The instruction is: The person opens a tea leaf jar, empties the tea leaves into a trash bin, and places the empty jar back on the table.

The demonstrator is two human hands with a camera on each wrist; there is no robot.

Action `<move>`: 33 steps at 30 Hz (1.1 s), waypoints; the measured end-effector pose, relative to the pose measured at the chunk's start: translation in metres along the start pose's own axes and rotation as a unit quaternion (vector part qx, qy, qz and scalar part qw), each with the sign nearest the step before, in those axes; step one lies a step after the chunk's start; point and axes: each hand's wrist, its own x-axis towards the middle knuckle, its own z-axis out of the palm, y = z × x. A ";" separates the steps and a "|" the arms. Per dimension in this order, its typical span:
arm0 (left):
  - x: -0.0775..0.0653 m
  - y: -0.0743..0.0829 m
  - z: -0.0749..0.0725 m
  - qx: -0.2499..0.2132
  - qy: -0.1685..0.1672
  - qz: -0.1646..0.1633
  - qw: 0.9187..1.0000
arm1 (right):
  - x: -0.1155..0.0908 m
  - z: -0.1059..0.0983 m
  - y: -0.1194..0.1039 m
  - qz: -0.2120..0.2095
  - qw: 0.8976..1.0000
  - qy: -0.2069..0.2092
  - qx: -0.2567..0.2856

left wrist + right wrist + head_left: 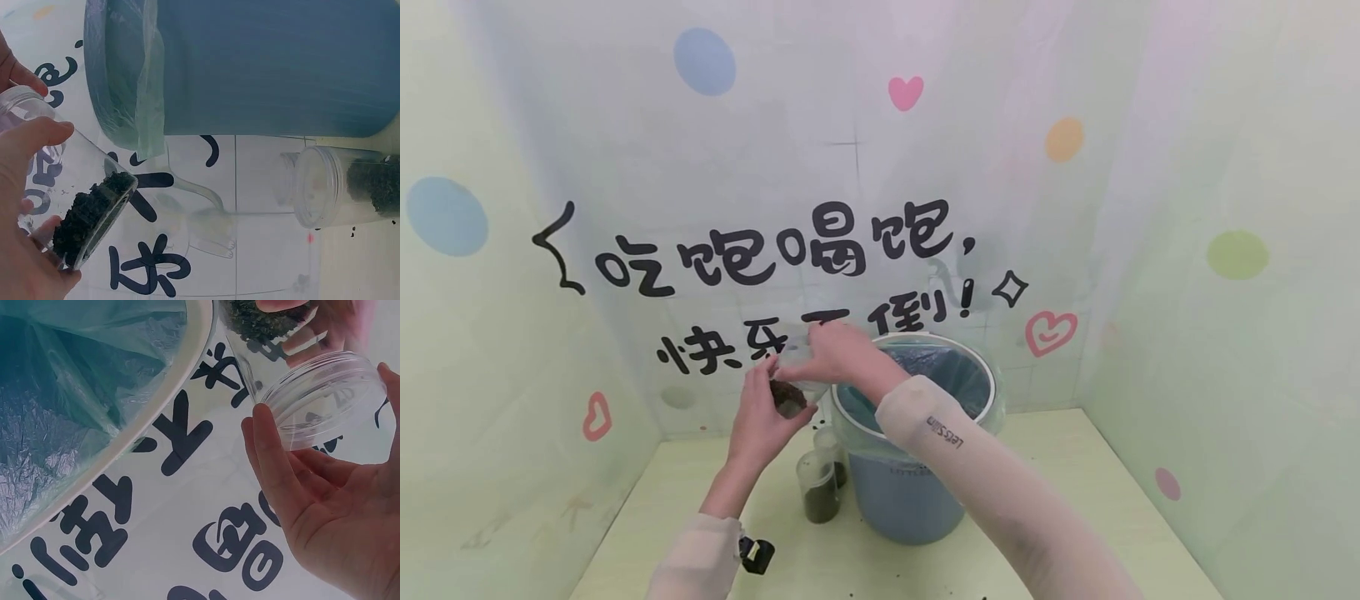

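My left hand (762, 421) grips a clear plastic jar (81, 169), its thumb and fingers round the side. Dark, crumbly flakes (94, 209) lie against the jar's bottom; their kind cannot be told. The jar is tilted in the left wrist view, with its mouth end toward the upper left. Over that end, my right hand (842, 358) grips the clear ridged lid (325, 394) between thumb and fingers, seen in the right wrist view. Both hands are held in the air, just left of the bin's rim.
A blue bin (906, 500) with a thin greenish plastic liner (94, 375) stands on the pale table (1060, 500). Left of it stand a clear jar (818, 492) and, partly hidden, another jar (839, 475), both holding dark flakes. Crumbs dot the tabletop. A printed curtain hangs behind.
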 end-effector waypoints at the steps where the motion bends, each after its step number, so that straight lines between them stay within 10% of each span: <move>1: 0.000 -0.001 -0.001 -0.001 -0.002 0.000 1.000 | 0.000 0.000 0.000 -0.001 1.000 -0.001 0.003; 33: 0.003 0.005 -0.016 0.099 -0.006 0.022 0.995 | -0.005 0.002 0.007 -0.059 0.997 -0.034 0.042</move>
